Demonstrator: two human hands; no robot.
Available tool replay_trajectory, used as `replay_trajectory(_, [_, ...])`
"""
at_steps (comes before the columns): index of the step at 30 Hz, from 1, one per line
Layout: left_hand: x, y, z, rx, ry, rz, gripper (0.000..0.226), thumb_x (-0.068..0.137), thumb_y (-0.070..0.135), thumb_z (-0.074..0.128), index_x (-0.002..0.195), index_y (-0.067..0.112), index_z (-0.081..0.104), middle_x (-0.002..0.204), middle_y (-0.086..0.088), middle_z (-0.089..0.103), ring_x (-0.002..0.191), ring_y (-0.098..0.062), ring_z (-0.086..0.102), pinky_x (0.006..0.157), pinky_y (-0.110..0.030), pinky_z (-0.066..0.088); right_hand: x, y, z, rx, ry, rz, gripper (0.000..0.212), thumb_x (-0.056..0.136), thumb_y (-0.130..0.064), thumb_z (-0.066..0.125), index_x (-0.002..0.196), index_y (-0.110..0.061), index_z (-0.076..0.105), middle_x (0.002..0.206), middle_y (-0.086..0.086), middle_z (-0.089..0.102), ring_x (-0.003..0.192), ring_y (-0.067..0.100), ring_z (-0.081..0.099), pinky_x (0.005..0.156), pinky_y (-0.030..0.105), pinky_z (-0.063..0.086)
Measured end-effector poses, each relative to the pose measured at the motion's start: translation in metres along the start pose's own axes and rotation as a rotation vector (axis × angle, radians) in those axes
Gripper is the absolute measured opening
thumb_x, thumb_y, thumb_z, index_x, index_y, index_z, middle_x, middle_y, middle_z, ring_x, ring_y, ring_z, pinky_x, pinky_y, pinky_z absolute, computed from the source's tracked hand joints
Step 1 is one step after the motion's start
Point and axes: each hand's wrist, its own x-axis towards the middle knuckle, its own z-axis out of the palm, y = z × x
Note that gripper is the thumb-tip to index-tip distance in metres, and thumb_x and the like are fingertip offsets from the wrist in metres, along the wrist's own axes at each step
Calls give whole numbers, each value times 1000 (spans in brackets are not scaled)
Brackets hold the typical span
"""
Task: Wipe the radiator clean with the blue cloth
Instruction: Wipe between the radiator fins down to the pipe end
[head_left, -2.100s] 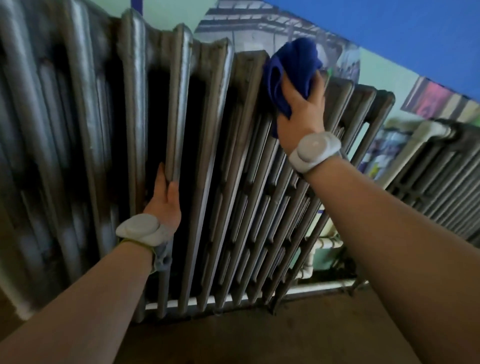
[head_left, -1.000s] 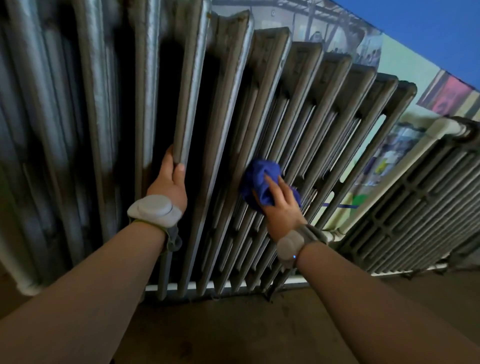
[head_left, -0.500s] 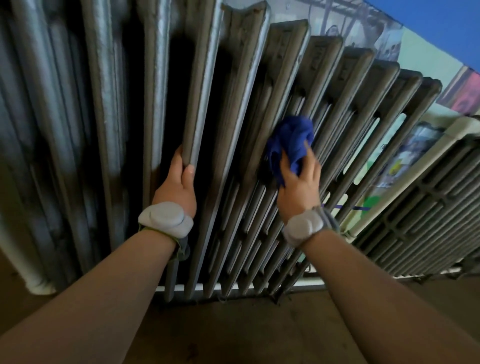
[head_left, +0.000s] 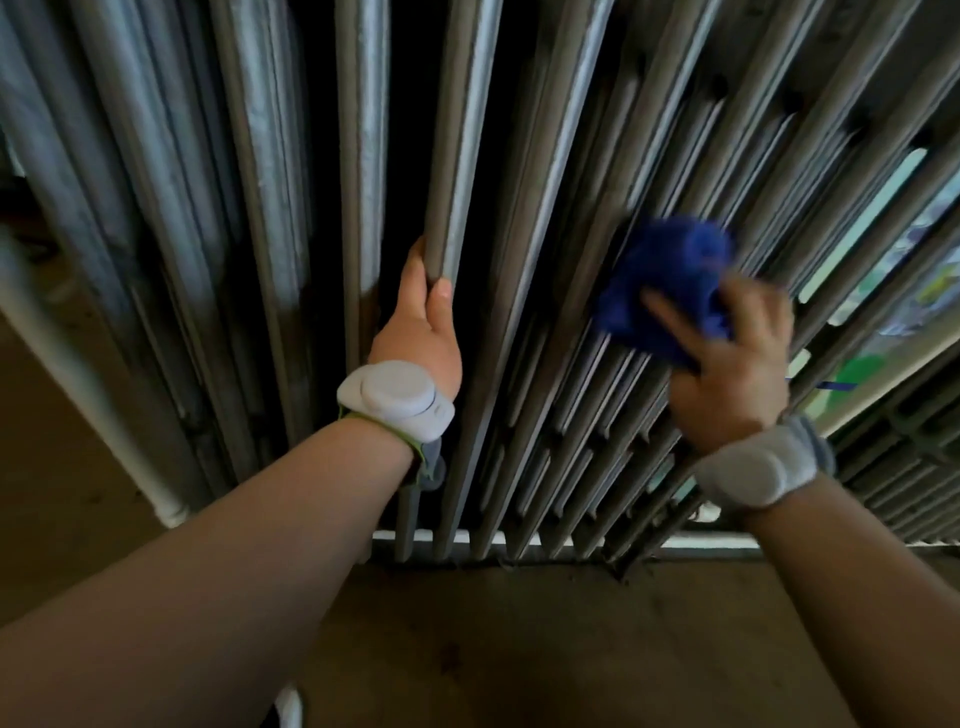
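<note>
1. The left hand (head_left: 422, 332) has its grip wrapped round the front edge of one radiator (head_left: 524, 171) column: the thumb lies up the near face, and the fingers go round behind the metal, out of sight.
2. This hand holds the column about halfway down its visible length, and carries nothing else.
3. The right hand (head_left: 737, 364) is blurred. Its grip is loosely spread over the blue cloth (head_left: 670, 280), with the fingers fanned across the back of the bundle and pressing it against the radiator.
4. Whether the thumb curls under the cloth, I cannot tell; the blur hides it.
5. The blue cloth is a bunched wad with no clear long axis. It sits on the columns to the right of the left hand, a little higher than that hand's wrist.
6. The cloth touches the front faces of two or three neighbouring columns; how many exactly is not clear.
7. The radiator's columns are long and narrow, running from the floor (head_left: 519, 649) upward and fanning toward the top of the view.
8. Each wrist bears a pale grey wristband (head_left: 395, 397), round-faced on the left, blurred on the right.
9. A white pipe (head_left: 78, 374) runs slantwise at the left, beside the outer columns.
</note>
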Motion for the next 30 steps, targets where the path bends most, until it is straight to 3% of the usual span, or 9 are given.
replay_trajectory(3, [-2,-3,0,46,22,43,49,101,39,19,147,41,2,145,4,40,123,-23,47,79,-18,28,12,-13,20,5,54,172,57,80,3,51,132,-18,48,137,21,35,121,40,32,104,50,33])
replay_trajectory(6, [-2,-5,3,83,15,67,50,101,37,18,147,39,-2,145,2,39,123,-23,46,78,-17,29,-25,-17,56,-18,39,192,54,80,5,46,129,-18,43,139,14,25,124,43,26,105,53,30])
replay_trajectory(10, [0,-11,4,122,27,123,53,101,36,21,147,37,-5,139,-3,46,110,-27,54,77,-20,36,-125,-30,88,-6,-257,338,43,98,-19,25,121,-15,61,139,18,35,126,37,29,99,52,42])
replay_trajectory(12, [0,-13,4,144,25,158,54,101,35,23,147,36,-6,136,-4,49,102,-28,58,75,-25,39,-159,-35,87,-19,-442,285,36,86,-6,45,112,-20,65,138,12,35,123,42,38,81,57,52])
replay_trajectory(14, [0,-15,3,142,3,165,55,101,34,23,147,35,-7,141,-2,43,110,-25,54,80,-22,36,-166,-34,78,52,-487,217,56,60,9,72,103,-24,63,131,9,36,117,42,39,70,64,50])
replay_trajectory(18, [-1,-16,0,149,-46,146,56,101,36,23,147,34,-7,147,1,35,112,-17,50,79,-18,33,-121,-30,50,57,-372,94,65,53,8,77,108,-26,70,122,4,40,102,33,38,77,51,49])
replay_trajectory(24, [-1,-23,4,171,-77,51,58,100,37,24,148,28,-8,149,-4,33,128,-25,38,73,-10,25,-44,-24,49,99,50,207,66,74,13,53,129,-22,46,135,8,28,120,36,32,106,41,27])
replay_trajectory(27, [-3,-25,8,184,-92,39,60,100,37,25,148,26,-9,150,-5,29,129,-23,37,79,-11,23,-72,-26,71,30,33,201,56,76,11,52,123,-18,49,135,12,28,122,42,29,103,49,29])
replay_trajectory(30, [-3,-29,9,204,-87,45,61,100,39,25,148,26,-10,153,-4,23,134,-21,31,89,-15,25,-139,-36,89,-35,-211,174,42,71,9,53,104,-15,67,133,13,34,119,48,31,89,61,40])
